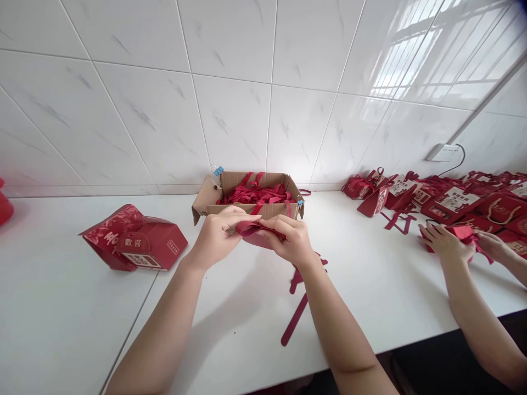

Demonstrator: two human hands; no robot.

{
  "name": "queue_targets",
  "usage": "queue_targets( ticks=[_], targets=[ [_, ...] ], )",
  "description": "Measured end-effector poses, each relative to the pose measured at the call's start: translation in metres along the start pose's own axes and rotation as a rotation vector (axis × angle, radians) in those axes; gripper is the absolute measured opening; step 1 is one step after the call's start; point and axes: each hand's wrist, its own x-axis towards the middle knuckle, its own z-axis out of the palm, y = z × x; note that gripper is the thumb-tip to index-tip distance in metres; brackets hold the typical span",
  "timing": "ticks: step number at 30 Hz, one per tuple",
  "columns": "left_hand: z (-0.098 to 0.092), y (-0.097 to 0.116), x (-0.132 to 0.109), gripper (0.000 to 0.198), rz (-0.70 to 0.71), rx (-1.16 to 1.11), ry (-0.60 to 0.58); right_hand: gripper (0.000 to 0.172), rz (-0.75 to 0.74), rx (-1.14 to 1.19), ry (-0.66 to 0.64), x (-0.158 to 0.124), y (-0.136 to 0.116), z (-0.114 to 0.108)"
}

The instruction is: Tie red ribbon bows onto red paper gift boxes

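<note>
In the head view, the left hand [216, 235] and the right hand [291, 239] meet above the white table [61, 318], just in front of the open brown cardboard box [208, 202]. Both are closed, fingers and thumbs pinching opposite ends of the folded dark-red paper piece [258, 232] held between them, clear of the tabletop. The cardboard box is full of tangled red paper strips [257, 193] and has a blue binder clip [218, 171] on its rear left corner. More loose red strips [297, 310] lie flat on the table beneath the right forearm. To the left, well apart from the hands, a folded red paper gift box [138, 241] lies on its side. Its front flap carries a pale label with two Chinese characters that look like 歡喜, and the smaller print below them is too small to read. On the right, a co-worker's hands [447, 241] hold another red piece near a heap of red gift bags [453, 203] with white labels, whose writing cannot be made out. Behind the heap, a white power socket [442, 152] sits on the white tiled wall [230, 82].
</note>
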Motion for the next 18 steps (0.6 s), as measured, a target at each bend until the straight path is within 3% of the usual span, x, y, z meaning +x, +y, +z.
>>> queue_targets(
  ticks=[12,18],
  targets=[
    [0.0028,0.0000,0.0027,0.017,-0.001,0.051,0.011,0.012,0.035,-0.008,-0.022,-0.0015,0.0041,0.0027],
    [0.0040,0.0051,0.0022,0.017,-0.138,0.076,-0.052,0.011,0.063,0.068,-0.031,-0.0019,0.0088,0.0017]
  ],
)
